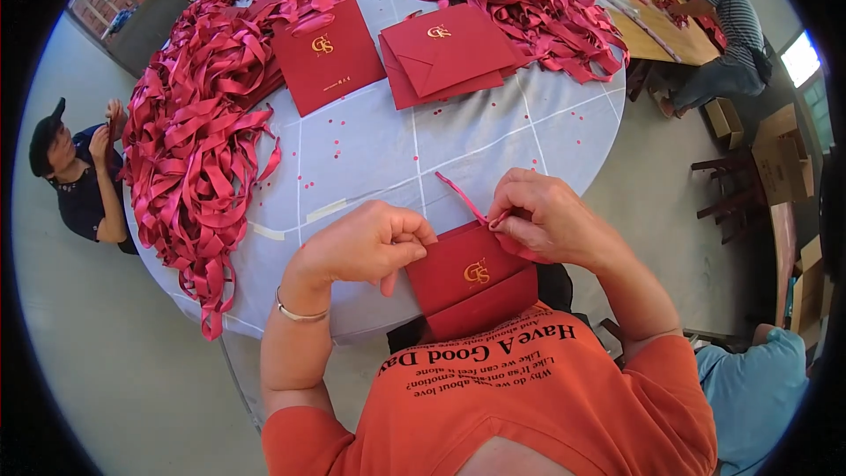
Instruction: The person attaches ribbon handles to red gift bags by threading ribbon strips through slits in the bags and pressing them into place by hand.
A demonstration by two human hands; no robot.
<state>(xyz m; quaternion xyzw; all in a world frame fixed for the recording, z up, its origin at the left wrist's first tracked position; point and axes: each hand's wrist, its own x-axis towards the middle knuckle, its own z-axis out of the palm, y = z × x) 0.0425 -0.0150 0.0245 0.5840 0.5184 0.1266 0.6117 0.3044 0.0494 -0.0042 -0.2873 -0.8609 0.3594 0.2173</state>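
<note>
A small red paper gift bag with a gold emblem lies at the table's near edge, against my body. My left hand, a metal bangle on its wrist, is closed with its fingertips at the bag's upper left corner. At the upper right corner my right hand pinches a red ribbon, whose loose end sticks out to the upper left. Farther off on the table lie one flat red bag and a stack of red bags.
Heaps of looped red ribbon cover the table's left and far sides; red specks dot the white tablecloth. A person in a dark cap is at the left. Another works at a wooden table; a blue sleeve shows lower right.
</note>
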